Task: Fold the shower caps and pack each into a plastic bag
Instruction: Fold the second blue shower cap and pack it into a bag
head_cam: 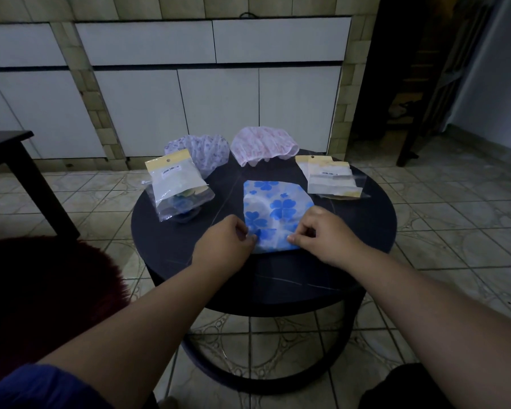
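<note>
A blue flower-print shower cap [273,212] lies flattened and partly folded at the middle of the round dark table [171,249]. My left hand [226,245] pinches its near left corner; my right hand [322,234] pinches its near right edge. At the back, a white cap with a purple pattern [205,150] and a pink-patterned cap [263,146] sit unfolded. On the left a plastic bag with a yellow header [177,187] holds a folded cap. On the right lie flat plastic bags [332,178] stacked together.
White cabinet doors and tiled wall stand behind the table. A dark table corner [9,149] is at the left, a dark red fuzzy seat [50,290] at the near left. Tiled floor surrounds the table; a dark doorway opens at the right.
</note>
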